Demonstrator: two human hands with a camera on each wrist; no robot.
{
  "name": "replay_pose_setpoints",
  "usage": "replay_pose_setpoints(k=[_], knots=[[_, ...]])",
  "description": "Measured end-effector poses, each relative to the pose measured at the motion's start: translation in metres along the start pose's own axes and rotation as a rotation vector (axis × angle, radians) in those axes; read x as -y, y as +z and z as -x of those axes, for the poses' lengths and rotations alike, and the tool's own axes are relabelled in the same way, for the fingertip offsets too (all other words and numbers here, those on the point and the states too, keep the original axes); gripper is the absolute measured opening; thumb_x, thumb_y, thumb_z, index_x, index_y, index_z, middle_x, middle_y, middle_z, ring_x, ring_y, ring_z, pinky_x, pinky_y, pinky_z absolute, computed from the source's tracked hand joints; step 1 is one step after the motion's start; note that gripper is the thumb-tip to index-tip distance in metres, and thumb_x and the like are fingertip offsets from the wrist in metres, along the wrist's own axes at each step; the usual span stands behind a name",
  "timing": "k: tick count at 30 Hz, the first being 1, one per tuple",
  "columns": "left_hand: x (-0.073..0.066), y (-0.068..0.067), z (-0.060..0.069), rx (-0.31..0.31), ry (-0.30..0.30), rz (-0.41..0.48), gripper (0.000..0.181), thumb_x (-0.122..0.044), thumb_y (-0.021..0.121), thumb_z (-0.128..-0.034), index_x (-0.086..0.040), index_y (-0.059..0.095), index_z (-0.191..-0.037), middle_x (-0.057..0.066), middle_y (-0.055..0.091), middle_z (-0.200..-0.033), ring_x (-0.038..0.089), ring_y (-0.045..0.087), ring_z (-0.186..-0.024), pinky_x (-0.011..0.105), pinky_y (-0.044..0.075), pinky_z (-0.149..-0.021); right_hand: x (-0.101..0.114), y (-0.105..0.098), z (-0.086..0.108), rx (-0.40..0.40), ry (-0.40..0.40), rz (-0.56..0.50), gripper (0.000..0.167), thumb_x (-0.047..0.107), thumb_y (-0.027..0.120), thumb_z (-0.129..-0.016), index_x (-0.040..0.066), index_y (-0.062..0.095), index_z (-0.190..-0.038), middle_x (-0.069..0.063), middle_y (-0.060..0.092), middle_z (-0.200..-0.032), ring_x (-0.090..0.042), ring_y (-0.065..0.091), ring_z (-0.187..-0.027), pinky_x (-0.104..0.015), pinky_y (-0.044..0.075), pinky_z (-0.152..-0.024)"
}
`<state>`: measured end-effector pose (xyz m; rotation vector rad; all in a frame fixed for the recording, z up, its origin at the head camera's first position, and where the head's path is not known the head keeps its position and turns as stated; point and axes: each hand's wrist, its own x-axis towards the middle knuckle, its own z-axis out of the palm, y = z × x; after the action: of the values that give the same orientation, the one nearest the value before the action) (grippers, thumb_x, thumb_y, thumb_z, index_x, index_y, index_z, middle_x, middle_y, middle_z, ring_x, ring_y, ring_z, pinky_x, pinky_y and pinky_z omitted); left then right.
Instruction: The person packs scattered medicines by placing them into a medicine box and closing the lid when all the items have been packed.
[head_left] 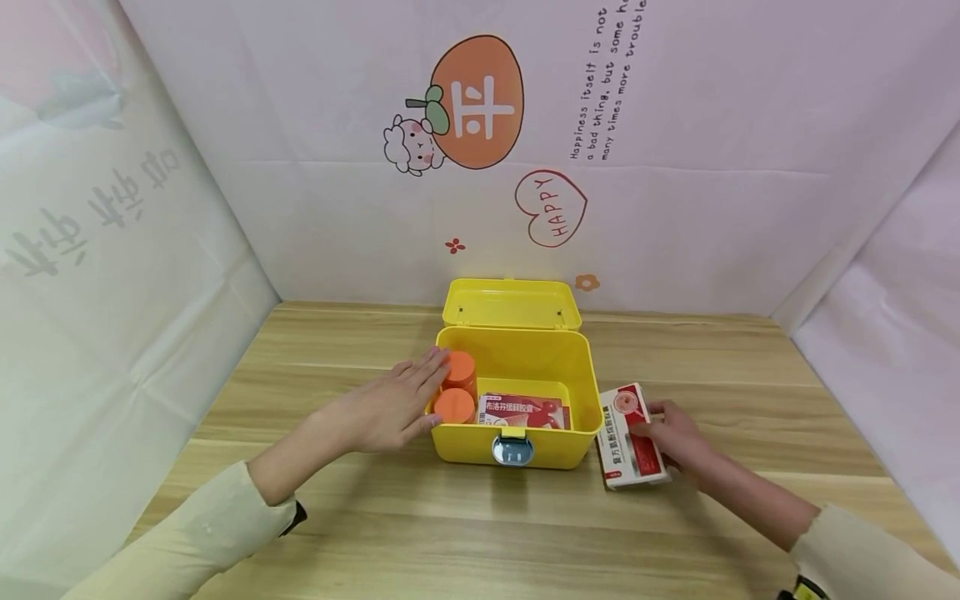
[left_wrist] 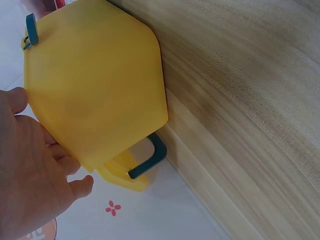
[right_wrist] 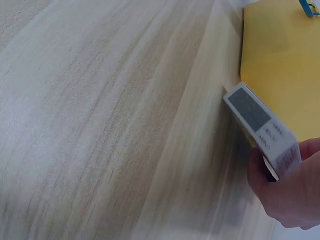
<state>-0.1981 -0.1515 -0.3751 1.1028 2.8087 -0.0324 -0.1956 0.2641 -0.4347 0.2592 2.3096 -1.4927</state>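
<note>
A yellow lidded storage box (head_left: 465, 446) stands open on the table, its lid (head_left: 513, 304) tipped back. Inside, two orange-capped bottles (head_left: 454, 406) stand along the left wall, beside flat red-and-white medicine boxes (head_left: 521, 411). My left hand (head_left: 386, 408) lies over the left rim with fingers extended, the fingertips by the bottle caps. In the left wrist view the hand (left_wrist: 35, 170) rests along the rim, holding nothing. Just right of the storage box, my right hand (head_left: 681, 437) grips a red-and-white medicine box (head_left: 626, 450) between thumb and fingers; its narrow side (right_wrist: 262, 127) shows in the right wrist view.
The wood-grain table (head_left: 480, 542) extends in front and to both sides. White printed sheeting (head_left: 337, 225) hangs behind the storage box and at both sides. A dark green handle (left_wrist: 157, 152) projects from the box near its lid.
</note>
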Motion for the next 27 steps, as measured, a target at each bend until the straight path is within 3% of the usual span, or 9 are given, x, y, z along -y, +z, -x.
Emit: replay_pose_setpoints(k=[12, 27], knots=[[-0.001, -0.001, 0.001, 0.001, -0.001, 0.005, 0.073, -0.048, 0.034, -0.1061, -0.001, 0.014, -0.159, 0.015, 0.006, -0.168, 0.029, 0.008, -0.157, 0.051, 0.022, -0.124, 0.002, -0.012, 0.002, 0.069, -0.033, 0.009, 0.058, 0.015, 0.055, -0.100, -0.023, 0.035, -0.140, -0.009, 0.072, -0.098, -0.013, 0.070, -0.080, -0.030, 0.062, -0.070], [0.000, -0.001, 0.000, 0.008, 0.005, -0.006, 0.074, -0.050, 0.032, -0.1059, -0.002, 0.014, -0.159, 0.014, 0.005, -0.168, 0.029, 0.007, -0.157, 0.051, 0.021, -0.125, 0.011, -0.027, 0.013, 0.087, -0.063, 0.055, 0.063, 0.016, 0.056, -0.100, -0.023, 0.030, -0.142, -0.018, 0.067, -0.112, -0.011, 0.066, -0.085, -0.028, 0.060, -0.071]])
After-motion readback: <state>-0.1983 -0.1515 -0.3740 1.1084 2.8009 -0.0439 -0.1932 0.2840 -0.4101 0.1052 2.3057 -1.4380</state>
